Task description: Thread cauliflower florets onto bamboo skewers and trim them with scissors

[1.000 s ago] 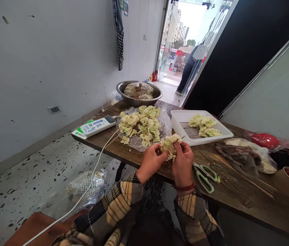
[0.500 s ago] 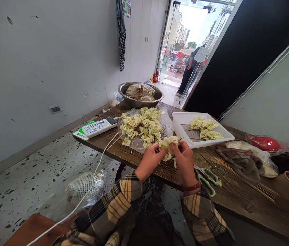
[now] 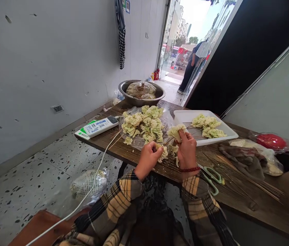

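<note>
Over the table's near edge, my right hand (image 3: 187,148) pinches a pale cauliflower floret (image 3: 175,132) between thumb and fingers. A thin wooden skewer (image 3: 168,140) runs down and left from this floret to my left hand (image 3: 150,157), whose fingers are closed round its lower end. Loose cauliflower pieces (image 3: 163,153) lie on the wood just under my hands. Behind them a heap of cauliflower florets (image 3: 146,123) rests on a clear plastic bag. In the white tray (image 3: 203,140) on the right are skewered florets (image 3: 207,124).
Green-handled scissors (image 3: 213,177) lie right of my right wrist, near bare skewers (image 3: 252,184) and a brown cloth (image 3: 244,160). A metal basin (image 3: 141,102) holding bagged items stands at the back. A white boxed device (image 3: 100,126) with a cable is left. A person (image 3: 190,66) stands by the doorway.
My hands have drawn apart: the right moved up with the floret, the left a little down. The skewer between them now shows. The view has shifted slightly.
</note>
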The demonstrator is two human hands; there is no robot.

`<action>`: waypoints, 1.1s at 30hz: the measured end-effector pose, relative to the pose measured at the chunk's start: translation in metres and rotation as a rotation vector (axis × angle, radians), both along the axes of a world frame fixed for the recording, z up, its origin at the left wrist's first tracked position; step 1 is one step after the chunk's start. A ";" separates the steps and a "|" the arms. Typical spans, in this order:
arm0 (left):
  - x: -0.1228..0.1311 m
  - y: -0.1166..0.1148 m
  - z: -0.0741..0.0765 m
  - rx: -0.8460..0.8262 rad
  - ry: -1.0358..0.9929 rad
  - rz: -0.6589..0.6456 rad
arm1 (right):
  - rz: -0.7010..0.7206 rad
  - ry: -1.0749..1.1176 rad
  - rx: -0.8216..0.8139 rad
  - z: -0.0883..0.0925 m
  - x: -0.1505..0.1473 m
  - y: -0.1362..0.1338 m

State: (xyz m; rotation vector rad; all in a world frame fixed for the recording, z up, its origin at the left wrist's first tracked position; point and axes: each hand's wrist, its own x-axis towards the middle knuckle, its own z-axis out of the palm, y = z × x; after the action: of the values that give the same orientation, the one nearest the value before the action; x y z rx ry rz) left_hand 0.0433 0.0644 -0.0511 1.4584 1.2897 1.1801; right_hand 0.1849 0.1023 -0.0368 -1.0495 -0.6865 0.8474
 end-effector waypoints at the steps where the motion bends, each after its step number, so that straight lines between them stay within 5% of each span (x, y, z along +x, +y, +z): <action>1: -0.002 -0.001 0.000 -0.018 -0.037 -0.017 | 0.016 0.000 -0.002 0.001 0.003 0.000; 8: -0.014 -0.007 0.000 -0.208 -0.244 -0.199 | 0.089 -0.026 -0.008 0.003 0.017 -0.008; 16: -0.010 -0.008 0.019 -0.104 -0.198 -0.282 | -0.023 0.015 0.058 0.035 0.047 -0.004; 20: -0.013 -0.005 0.025 -0.015 -0.127 -0.291 | -0.081 0.046 0.081 0.056 0.087 -0.001; 25: -0.025 0.004 0.011 -0.011 -0.131 -0.175 | -0.317 0.148 0.128 0.077 0.147 -0.008; 30: -0.015 0.028 0.001 0.032 -0.198 -0.131 | -0.171 0.081 0.124 0.057 0.134 -0.029; 33: -0.003 0.045 -0.004 0.166 -0.055 -0.038 | -0.098 0.043 0.086 0.033 0.113 -0.036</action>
State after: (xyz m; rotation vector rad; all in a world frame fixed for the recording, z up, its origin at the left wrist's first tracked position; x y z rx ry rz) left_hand 0.0403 0.1096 -0.0550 1.5511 1.1443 1.3188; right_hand 0.2982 0.0665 -0.0034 -0.9771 -0.6250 0.7469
